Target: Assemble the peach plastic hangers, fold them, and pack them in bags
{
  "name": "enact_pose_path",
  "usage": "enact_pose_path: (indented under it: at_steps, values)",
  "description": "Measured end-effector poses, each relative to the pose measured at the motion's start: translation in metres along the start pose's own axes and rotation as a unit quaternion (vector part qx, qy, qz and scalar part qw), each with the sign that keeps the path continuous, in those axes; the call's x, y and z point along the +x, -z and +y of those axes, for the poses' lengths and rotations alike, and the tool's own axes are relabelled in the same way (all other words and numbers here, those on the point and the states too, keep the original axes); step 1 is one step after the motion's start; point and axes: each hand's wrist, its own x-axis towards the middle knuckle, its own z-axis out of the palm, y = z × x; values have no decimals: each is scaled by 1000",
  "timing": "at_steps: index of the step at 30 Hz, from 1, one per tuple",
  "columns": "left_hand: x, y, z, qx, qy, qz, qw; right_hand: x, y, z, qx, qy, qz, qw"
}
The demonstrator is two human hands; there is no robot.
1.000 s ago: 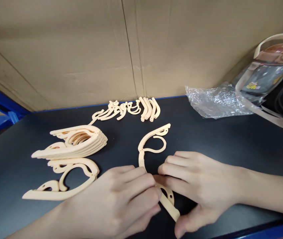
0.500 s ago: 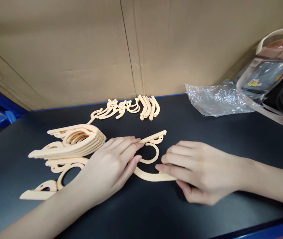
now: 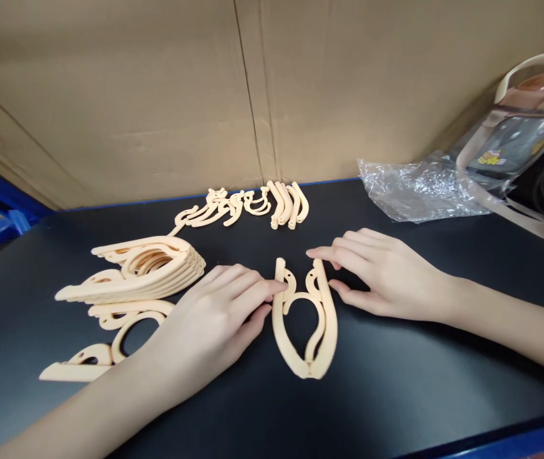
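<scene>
A folded cream plastic folding hanger [image 3: 331, 322] lies flat on the black tabletop between my hands. Its two arms point away from me, side by side, with the curved hook folded in between them. My left hand [image 3: 221, 312] has its fingers stretched out, and the index fingertip rests on the hanger's left arm. My right hand [image 3: 379, 274] is spread beside the right arm, thumb and index finger apart around its upper end. Whether the right fingertips touch it, I cannot tell.
Left of my hands is a stack of folded hangers [image 3: 132, 290], with another hanger [image 3: 75, 371] nearer me, partly behind my left forearm. Loose hooks [image 3: 214, 210] and curved arms [image 3: 284, 204] lie at the back. Clear plastic wrap [image 3: 405, 191] and a strapped bottle [image 3: 515, 146] are at right.
The hanger's right arm has swung from pointing right to lie alongside the left one, and the whole hanger has turned. My right hand has let go, moved upward and opened.
</scene>
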Motion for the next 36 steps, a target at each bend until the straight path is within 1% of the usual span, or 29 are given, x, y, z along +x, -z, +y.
enact_pose_path:
  at_steps: [2, 6, 7, 9, 11, 13, 15, 16, 17, 21, 23, 24, 26, 28, 30, 33, 36]
  values:
    - [0, 0, 3, -13, -13, -2, 1000, -1, -1, 0, 16, -23, -1, 1000]
    - [-2, 1, 8, -13, -6, -10, 1000, 0, 1, -6, 116, -61, 4, 991]
    - [-2, 1, 9, -14, -1, -13, 1000, 0, 2, -9, 145, -71, 1, 987]
    - [-3, 1, 11, -20, 3, -21, 1000, 1, 6, -14, 208, -87, -31, 974]
    - [-4, 1, 13, -28, -3, -39, 999, 1, 11, -17, 285, -97, -81, 950]
    - [-4, 0, 15, -41, -7, -56, 998, 2, 15, -20, 370, -105, -129, 914]
    - [-4, 0, 17, -54, 1, -66, 996, 2, 18, -22, 440, -124, -152, 876]
    - [-4, 0, 17, -57, 8, -66, 996, 3, 18, -23, 461, -136, -152, 864]
    - [-3, 0, 17, -57, 14, -65, 996, 3, 18, -23, 471, -147, -143, 858]
    - [-1, 3, 16, -30, 11, -46, 998, 3, 11, -23, 452, -183, -81, 869]
    - [-1, 5, 16, -4, -10, -25, 1000, 3, 9, -22, 460, -209, -63, 860]
    - [-2, 7, 16, 13, -25, -14, 1000, 3, 9, -21, 475, -224, -59, 849]
    - [-3, 10, 16, 52, -55, 1, 997, 4, 10, -21, 518, -253, -61, 815]
    - [-3, 12, 16, 88, -74, 6, 993, 5, 11, -22, 564, -273, -71, 776]
    - [-3, 13, 17, 110, -84, 6, 990, 5, 12, -23, 597, -285, -80, 745]
    - [-2, 14, 16, 106, -87, 4, 990, 6, 12, -23, 624, -291, -83, 720]
    - [-1, 12, 15, 90, -75, 3, 993, 6, 11, -22, 635, -294, -82, 709]
